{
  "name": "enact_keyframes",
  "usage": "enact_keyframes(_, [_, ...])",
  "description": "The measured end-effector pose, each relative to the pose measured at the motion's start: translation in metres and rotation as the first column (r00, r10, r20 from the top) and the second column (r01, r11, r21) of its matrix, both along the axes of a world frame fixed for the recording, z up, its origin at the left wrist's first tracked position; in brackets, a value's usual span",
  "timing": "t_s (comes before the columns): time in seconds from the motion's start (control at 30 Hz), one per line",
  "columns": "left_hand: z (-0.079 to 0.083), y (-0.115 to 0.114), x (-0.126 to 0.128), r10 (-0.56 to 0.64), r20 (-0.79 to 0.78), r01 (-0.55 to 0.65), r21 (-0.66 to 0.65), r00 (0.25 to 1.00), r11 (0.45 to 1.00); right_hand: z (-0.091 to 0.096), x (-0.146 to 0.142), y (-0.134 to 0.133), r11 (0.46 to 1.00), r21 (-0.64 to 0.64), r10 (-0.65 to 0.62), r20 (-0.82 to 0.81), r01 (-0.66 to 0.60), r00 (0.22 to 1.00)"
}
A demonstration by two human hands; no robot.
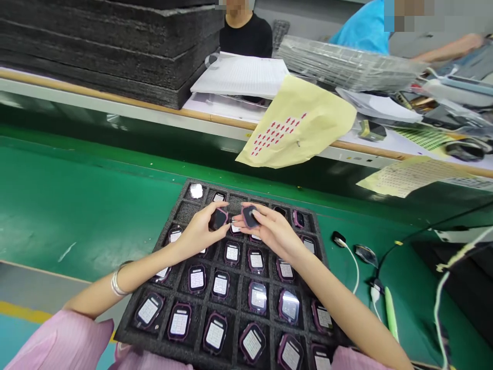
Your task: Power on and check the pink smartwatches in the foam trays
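A black foam tray (241, 268) with square compartments lies on the green bench, holding many strapless smartwatches with purple cases. Lit white screens show on most, such as the smartwatch (213, 332) in the front row. Over the back of the tray, my left hand (202, 228) grips a dark-screened smartwatch (219, 219) between thumb and fingers. Beside it, my right hand (275, 234) pinches another smartwatch (250, 216), its thumb resting on the dark screen. The two watches are close together but apart. My hands and right forearm hide some compartments.
Stacked black foam trays (115, 46) stand on the raised shelf, near papers (242, 74) and a hanging yellow sheet (296, 126). To the right lie white cables (356, 267) and a green pen-like tool (390, 313). Two people (246, 36) are behind the shelf.
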State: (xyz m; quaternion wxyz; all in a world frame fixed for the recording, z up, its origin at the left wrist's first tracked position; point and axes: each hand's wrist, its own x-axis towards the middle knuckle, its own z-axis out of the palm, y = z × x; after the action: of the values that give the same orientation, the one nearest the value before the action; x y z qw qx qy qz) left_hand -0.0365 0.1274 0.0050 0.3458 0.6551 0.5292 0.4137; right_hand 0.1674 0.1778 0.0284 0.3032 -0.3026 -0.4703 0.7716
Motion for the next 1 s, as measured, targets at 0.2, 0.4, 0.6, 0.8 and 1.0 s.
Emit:
enact_keyframes(0.2, [-0.006, -0.006, 0.002, 0.004, 0.063, 0.000, -0.055, 0.998, 0.998, -0.013, 0.004, -0.002, 0.977, -0.207, 0.027, -0.129, -0.053, 0.991])
enact_keyframes(0.4, [-0.007, -0.012, -0.001, -0.028, 0.088, 0.036, -0.092, 0.996, 0.995, -0.018, 0.009, -0.002, 0.979, -0.188, 0.047, -0.153, -0.076, 0.987])
enact_keyframes(0.6, [-0.006, -0.015, 0.000, -0.013, 0.098, 0.023, -0.103, 0.995, 0.994, -0.013, 0.009, -0.009, 0.972, -0.187, 0.115, -0.146, -0.141, 0.983])
enact_keyframes(0.8, [0.001, -0.015, 0.001, -0.042, 0.088, 0.053, -0.126, 0.995, 0.991, -0.009, 0.009, -0.012, 0.969, -0.185, 0.129, -0.181, -0.163, 0.975])
enact_keyframes(1.0, [-0.006, -0.013, -0.002, -0.133, 0.039, 0.137, -0.126, 0.990, 0.983, -0.008, 0.007, -0.014, 0.983, -0.162, 0.063, -0.119, -0.082, 0.991])
